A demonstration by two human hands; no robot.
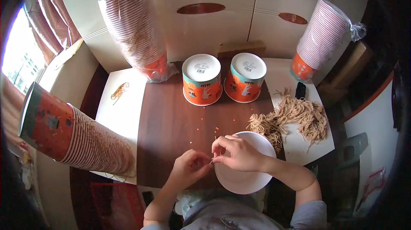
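- Head view: the white tub [246, 184] is the landmark, in front of the person; it looks to stand mouth upward, its axis running down away from the camera.
- Right hand [238, 155], above the tub's near-left part: curled, thumb and forefinger pinched together on a small piece [211, 161] too tiny to identify.
- Left hand [191, 168], just left of the tub: half curled, thumb and forefinger tips nearly meeting, apparently on the same piece.
- That piece sits at the tub's left rim, between the fingertips; its long axis seems to slant up toward the right hand, but which end leads I cannot tell.
- Beyond the tub, two orange tubs [202, 91] [244, 86] stand side by side, bases up.
- Right of the tub, a tan cord heap [310, 121] sprawls, its loose strands near the rim.
- Left of the tub, well apart, is a tall tub stack [92, 138].
- Risks, as I judge: a slack pinch could drop the piece; the right forearm, crossing above the tub, could nudge it; straying strands could tangle if the tub shifts rightward.
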